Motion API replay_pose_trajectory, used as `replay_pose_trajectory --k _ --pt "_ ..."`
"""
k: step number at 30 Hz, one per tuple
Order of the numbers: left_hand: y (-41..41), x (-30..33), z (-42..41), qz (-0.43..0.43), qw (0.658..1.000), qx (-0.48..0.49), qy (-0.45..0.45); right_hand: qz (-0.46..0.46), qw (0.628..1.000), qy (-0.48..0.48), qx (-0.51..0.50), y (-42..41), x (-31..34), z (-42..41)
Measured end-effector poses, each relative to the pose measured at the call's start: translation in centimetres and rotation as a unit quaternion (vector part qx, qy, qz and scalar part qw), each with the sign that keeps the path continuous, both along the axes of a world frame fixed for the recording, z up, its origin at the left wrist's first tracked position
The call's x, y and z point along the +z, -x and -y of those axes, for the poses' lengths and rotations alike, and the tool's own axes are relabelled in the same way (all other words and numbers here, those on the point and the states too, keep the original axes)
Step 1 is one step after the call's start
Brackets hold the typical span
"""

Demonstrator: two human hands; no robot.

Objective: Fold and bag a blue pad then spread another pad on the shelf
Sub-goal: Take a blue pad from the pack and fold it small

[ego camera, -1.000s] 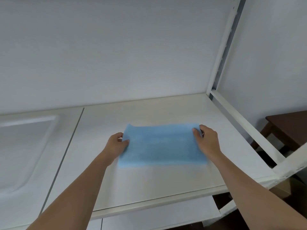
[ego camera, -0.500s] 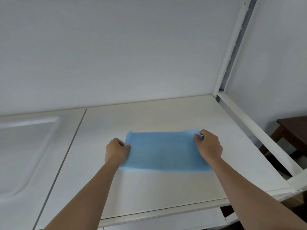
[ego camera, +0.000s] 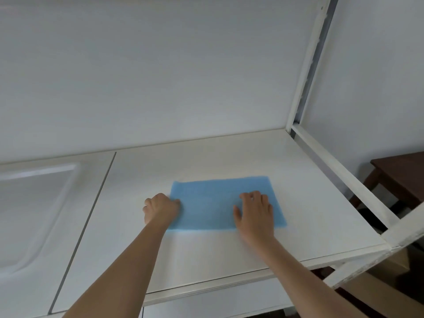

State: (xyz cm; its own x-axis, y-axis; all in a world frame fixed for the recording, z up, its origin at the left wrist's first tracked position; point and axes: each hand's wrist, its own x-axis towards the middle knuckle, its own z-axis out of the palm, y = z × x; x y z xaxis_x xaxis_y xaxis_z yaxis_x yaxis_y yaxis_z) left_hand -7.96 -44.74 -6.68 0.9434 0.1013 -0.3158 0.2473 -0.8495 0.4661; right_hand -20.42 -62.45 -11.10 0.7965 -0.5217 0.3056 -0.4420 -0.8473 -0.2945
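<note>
A blue pad (ego camera: 213,200) lies flat on the white shelf (ego camera: 229,255), a little right of centre. My left hand (ego camera: 160,208) sits at the pad's left edge with curled fingers, pinching that edge. My right hand (ego camera: 255,213) lies palm down on the right part of the pad, fingers spread and pressing it to the shelf. No bag is in view.
A white post and side rail (ego camera: 339,177) bound the shelf on the right. Beyond it stands a dark wooden table (ego camera: 403,173). A moulded white panel (ego camera: 29,210) lies to the left past a seam. A white wall rises behind.
My right hand has let go of the pad's right corner and moved inward, now lying flat on the pad. My left hand stays at the left edge.
</note>
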Motion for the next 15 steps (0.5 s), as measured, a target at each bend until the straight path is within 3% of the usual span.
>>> replay_pose_trajectory --k 5,9,12,15 --pt "0.4 0.2 -0.2 -0.002 0.998 -0.010 0.062 -0.009 0.999 0.022 0.026 1.3 -0.7 -2.2" --pt "0.9 0.2 -1.0 -0.027 0.990 0.006 0.137 -0.060 0.995 -0.021 0.070 1.7 -0.8 -1.2" --pt "1.6 0.9 -1.6 -0.092 0.970 0.031 0.221 -0.079 0.990 -0.056 0.107 1.9 -0.6 -0.3" --pt "2.8 1.8 -2.2 -0.171 0.937 0.067 0.298 -0.037 0.985 -0.028 0.167 2.6 -0.2 -1.9"
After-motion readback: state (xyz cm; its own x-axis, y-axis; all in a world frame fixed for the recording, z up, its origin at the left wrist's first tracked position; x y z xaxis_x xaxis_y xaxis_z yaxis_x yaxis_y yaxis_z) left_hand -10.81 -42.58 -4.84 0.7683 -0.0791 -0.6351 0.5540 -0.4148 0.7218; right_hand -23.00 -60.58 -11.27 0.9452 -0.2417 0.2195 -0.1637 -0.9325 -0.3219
